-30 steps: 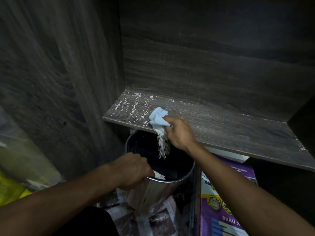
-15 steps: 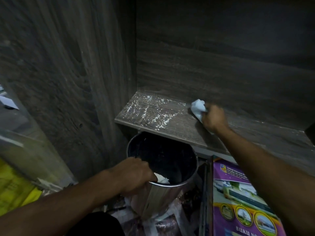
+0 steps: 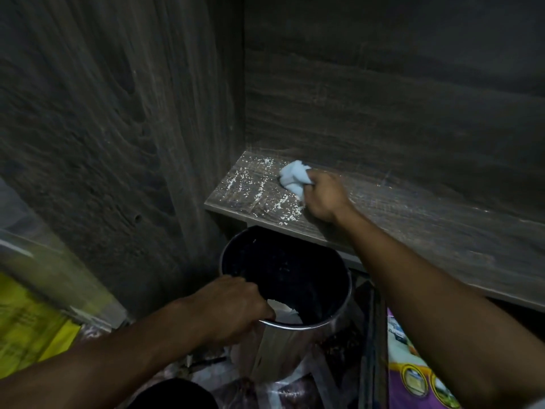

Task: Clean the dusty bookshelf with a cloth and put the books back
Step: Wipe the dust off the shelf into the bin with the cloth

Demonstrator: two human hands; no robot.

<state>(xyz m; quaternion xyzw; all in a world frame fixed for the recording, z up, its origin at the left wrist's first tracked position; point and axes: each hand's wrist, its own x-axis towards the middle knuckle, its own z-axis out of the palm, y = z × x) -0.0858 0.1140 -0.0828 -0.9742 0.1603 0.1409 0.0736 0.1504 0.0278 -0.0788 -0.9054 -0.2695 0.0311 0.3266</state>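
A dark wooden shelf board [image 3: 427, 231] runs across the right half, with white dust grains [image 3: 259, 193] scattered over its left end. My right hand [image 3: 324, 199] grips a crumpled pale blue cloth [image 3: 293, 180] and presses it on the board just right of the grains. Below the shelf's front edge stands a shiny metal bin [image 3: 295, 340] with a dark inside. My left hand [image 3: 233, 308] grips its near rim. A purple book [image 3: 413, 367] lies at the lower right, partly hidden by my right forearm.
The bookcase's side panel [image 3: 118, 143] rises on the left and its back panel [image 3: 383, 98] closes the compartment. A yellow-green object [image 3: 26, 329] lies at the lower left. Printed paper [image 3: 289, 388] covers the floor under the bin.
One second ago the cloth was at the shelf's front edge, spilling dust into the bin. My right hand then carried it back along the board and now presses it beside the grains. My left hand stayed on the rim.
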